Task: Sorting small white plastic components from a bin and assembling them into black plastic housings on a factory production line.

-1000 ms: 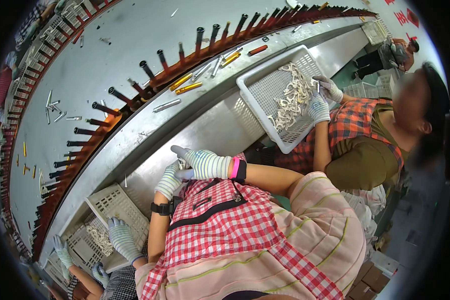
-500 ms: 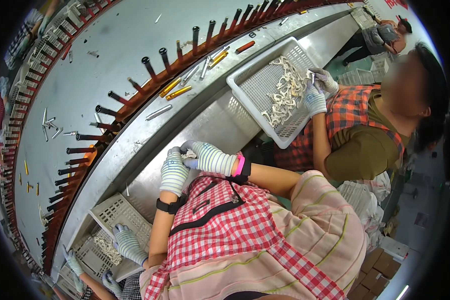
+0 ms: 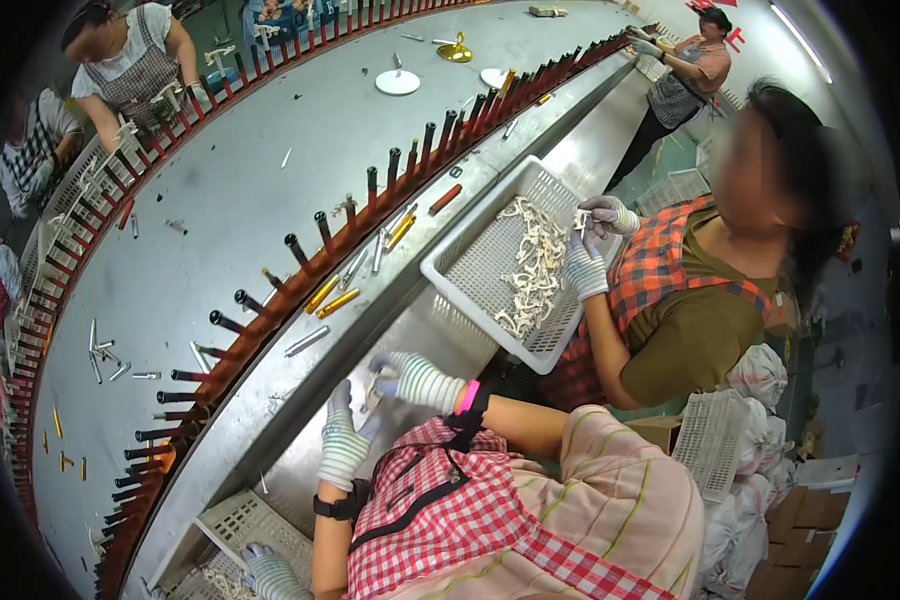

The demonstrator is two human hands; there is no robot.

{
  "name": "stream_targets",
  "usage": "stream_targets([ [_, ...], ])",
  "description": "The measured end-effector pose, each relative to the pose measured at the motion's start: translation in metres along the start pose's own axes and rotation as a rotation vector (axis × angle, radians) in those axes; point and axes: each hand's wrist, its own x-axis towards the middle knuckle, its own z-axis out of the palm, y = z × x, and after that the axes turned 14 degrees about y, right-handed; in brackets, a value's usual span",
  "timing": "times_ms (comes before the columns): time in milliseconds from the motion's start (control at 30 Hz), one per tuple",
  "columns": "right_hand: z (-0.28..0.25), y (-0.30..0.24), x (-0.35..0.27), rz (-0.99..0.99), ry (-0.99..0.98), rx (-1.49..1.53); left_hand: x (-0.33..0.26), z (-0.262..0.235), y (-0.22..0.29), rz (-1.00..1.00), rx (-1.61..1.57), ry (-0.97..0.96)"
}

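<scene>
My left hand (image 3: 345,440), in a striped knit glove with a black watch at the wrist, is raised over the grey metal ledge (image 3: 270,440). My right hand (image 3: 415,380), gloved the same way with a pink wristband, curls toward it from the right. Their fingertips meet around a small pale part (image 3: 374,397), too small to make out. A red checked apron (image 3: 450,520) covers my front below the hands.
A big round grey table has a red rim of dark pegs (image 3: 300,250), with gold and silver tubes (image 3: 335,300) beside it. A co-worker's gloved hands (image 3: 585,255) work at a white basket (image 3: 470,270) of pale parts. Another basket (image 3: 235,520) and gloved hand (image 3: 270,572) are lower left. Sacks (image 3: 760,375) lie on the right.
My hands stay together over the ledge, and my right hand has slid off the left to its right side. The view has tipped, showing more of the table's far side.
</scene>
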Motion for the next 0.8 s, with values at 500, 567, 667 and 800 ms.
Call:
stream_targets([
  [500,-0.117,0.101,0.030,0.490,0.976,0.660,-0.043,-0.029,-0.049,-0.458,-0.006,-0.110],
  [567,-0.114,0.122,0.038,0.324,1.033,0.218,-0.043,-0.026,-0.048,-0.461,-0.014,-0.119],
  [667,-0.102,0.120,0.041,0.273,0.970,-0.358,-0.048,-0.023,-0.057,-0.443,-0.016,-0.122],
  [800,-0.120,0.096,0.076,-0.099,0.918,-0.213,-0.053,-0.017,-0.081,-0.474,0.047,-0.139],
])
